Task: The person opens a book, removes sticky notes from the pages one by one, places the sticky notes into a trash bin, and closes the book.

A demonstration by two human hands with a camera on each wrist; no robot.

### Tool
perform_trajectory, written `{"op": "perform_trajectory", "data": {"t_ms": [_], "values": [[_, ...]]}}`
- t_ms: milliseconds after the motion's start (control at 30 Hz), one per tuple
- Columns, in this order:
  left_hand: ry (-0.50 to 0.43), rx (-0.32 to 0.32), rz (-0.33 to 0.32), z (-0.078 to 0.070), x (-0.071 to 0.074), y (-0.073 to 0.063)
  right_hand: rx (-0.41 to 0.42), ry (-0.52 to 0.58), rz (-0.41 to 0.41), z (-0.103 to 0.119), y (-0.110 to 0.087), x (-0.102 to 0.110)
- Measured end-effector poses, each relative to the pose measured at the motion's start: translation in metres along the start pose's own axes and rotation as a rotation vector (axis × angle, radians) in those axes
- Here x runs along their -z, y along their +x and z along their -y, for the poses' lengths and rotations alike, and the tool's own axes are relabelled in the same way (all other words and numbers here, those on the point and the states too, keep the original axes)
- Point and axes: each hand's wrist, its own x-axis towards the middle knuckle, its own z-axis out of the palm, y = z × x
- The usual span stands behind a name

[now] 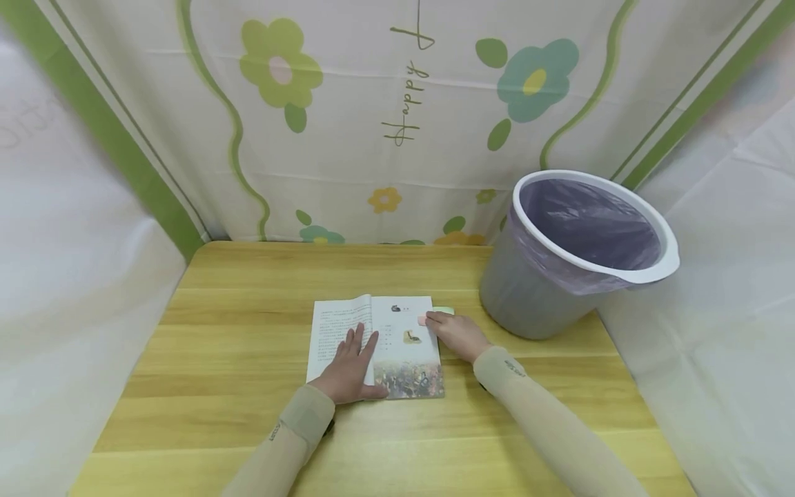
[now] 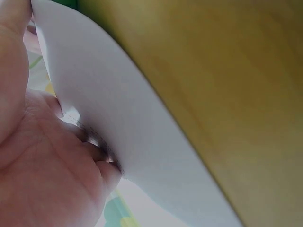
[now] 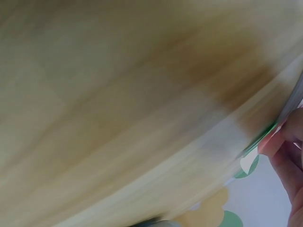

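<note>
The paperback book (image 1: 397, 348) lies open on the table (image 1: 236, 331), left of the bag-lined bin (image 1: 528, 297). The left hand (image 1: 349, 369) rests across it, fingers spread apart. At the right page's far right edge, the right hand (image 1: 459, 335) pinches a pink tab (image 1: 422, 320) between its fingers. A green tab (image 1: 444, 310) juts out just beside it. The pink tab seems unfinished; whether it is being attached or peeled off, I cannot tell.

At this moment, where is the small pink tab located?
In the head view, the small pink tab is near the upper right edge of the open book, pinched by the right hand, beside the pale green slip.
</note>
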Motion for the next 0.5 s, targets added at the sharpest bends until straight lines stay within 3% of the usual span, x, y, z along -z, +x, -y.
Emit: {"op": "perform_trajectory", "data": {"t_ms": [500], "values": [[0.0,0.008,0.007,-0.002,0.002,0.0,-0.047,-0.016,-0.043,-0.012,-0.006,0.0]]}}
